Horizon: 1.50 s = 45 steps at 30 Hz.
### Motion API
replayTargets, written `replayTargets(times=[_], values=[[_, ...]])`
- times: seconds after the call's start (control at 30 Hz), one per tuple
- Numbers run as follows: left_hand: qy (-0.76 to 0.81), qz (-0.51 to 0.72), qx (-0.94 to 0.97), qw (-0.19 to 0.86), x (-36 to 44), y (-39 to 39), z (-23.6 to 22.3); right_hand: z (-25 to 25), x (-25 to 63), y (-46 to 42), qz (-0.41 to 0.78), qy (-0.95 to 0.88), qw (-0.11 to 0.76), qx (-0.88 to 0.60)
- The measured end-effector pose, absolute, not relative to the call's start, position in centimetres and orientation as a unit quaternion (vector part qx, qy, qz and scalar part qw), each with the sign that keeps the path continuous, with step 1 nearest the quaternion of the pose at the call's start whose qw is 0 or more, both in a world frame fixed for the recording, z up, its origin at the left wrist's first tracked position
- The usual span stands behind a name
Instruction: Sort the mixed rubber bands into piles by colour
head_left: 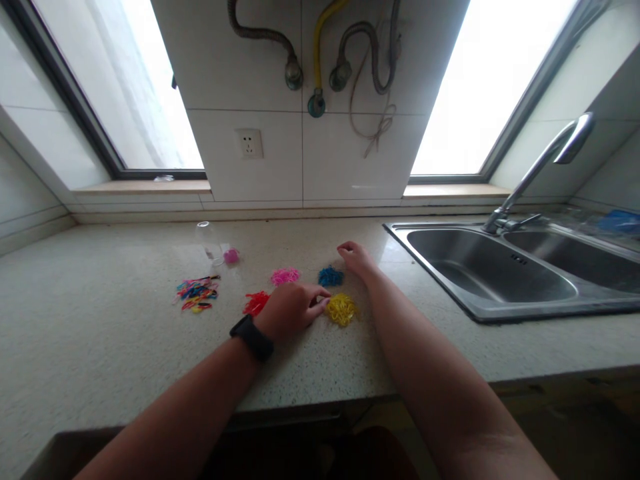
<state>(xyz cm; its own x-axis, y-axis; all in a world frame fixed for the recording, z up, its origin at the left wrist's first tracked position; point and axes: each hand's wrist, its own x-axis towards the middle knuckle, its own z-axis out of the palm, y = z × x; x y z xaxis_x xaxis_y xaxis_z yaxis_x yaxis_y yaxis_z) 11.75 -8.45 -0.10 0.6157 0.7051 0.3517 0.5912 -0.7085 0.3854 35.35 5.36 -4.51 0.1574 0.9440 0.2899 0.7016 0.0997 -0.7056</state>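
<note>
My left hand [294,308], with a black watch on its wrist, reaches over the counter. Its thumb and index finger come together at the left edge of a pile of yellow rubber bands [341,309]; whatever is between the tips is too small to tell. Beyond the yellow pile lies a pile of blue rubber bands [331,275]. Just right of the blue ones, my right hand [356,257] rests on the counter with curled fingers, their inside hidden. Red rubber bands [256,303] are partly covered by my left hand, and pink ones [285,276] lie behind it.
Mixed-colour rubber bands [197,293] lie at the left. Behind them are a clear plastic bottle [209,245] and a pink cap [231,255]. A steel double sink [480,310] with a faucet [537,170] occupies the right side. The pale counter [115,313] meets a tiled wall.
</note>
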Motion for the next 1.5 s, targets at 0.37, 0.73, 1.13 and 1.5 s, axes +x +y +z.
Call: replayTargets(times=[0.37, 0.73, 1.13, 1.5], values=[[0.367, 0.287, 0.882, 0.068, 5.2, -7.5, 1.7, -4.3, 35.5, 5.1, 0.153, -0.64, 0.409, -0.632], [0.522, 0.459, 0.718, 0.041, -4.9, -5.2, 2.0, -3.7, 35.3, 4.5, 0.152, -0.634, 0.412, -0.636], [0.568, 0.584, 0.576, 0.071, -8.3, -4.7, 1.5, -3.5, 35.6, 4.4, 0.175, -0.625, 0.447, -0.615], [0.579, 0.627, 0.516, 0.073, -8.8, -4.2, 1.2, -2.1, 33.9, 2.6, 0.194, -0.626, 0.467, -0.594]])
